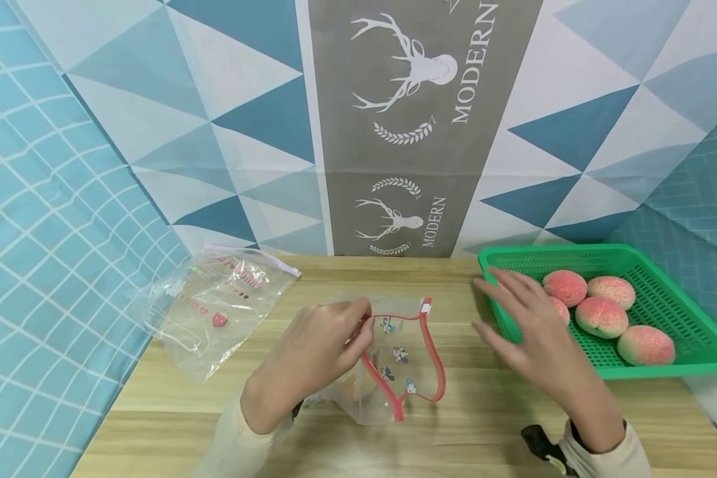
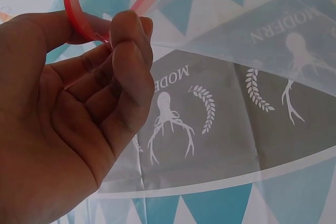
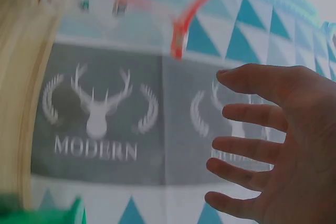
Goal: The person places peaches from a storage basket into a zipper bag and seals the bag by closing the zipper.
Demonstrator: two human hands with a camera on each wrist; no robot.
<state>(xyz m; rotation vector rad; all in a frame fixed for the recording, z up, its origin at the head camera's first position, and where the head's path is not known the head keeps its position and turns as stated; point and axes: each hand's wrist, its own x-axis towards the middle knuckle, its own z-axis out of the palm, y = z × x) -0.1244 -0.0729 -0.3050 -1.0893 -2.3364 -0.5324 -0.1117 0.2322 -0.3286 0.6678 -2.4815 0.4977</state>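
My left hand (image 1: 319, 352) pinches the red-edged rim of a clear zip bag (image 1: 406, 358) between thumb and fingers. The bag's mouth stands wide apart, with small cartoon figures printed on its side and a white slider (image 1: 426, 307) at one corner. Through its lower part shows a blurry pale orange shape. In the left wrist view, the red rim (image 2: 73, 9) runs down into the fingertips. My right hand (image 1: 538, 338) holds nothing; its fingers are spread, over the near left edge of a green basket (image 1: 699, 312). Several pink peaches (image 1: 601, 317) lie in that basket.
A second clear zip bag (image 1: 233, 299) with pink lettering and a strawberry print lies flat at the left of the wooden table (image 1: 454, 431). Behind the table rises a patterned wall covering (image 1: 388, 153) with deer heads. Blue grid cloth (image 1: 54, 232) hangs on the left.
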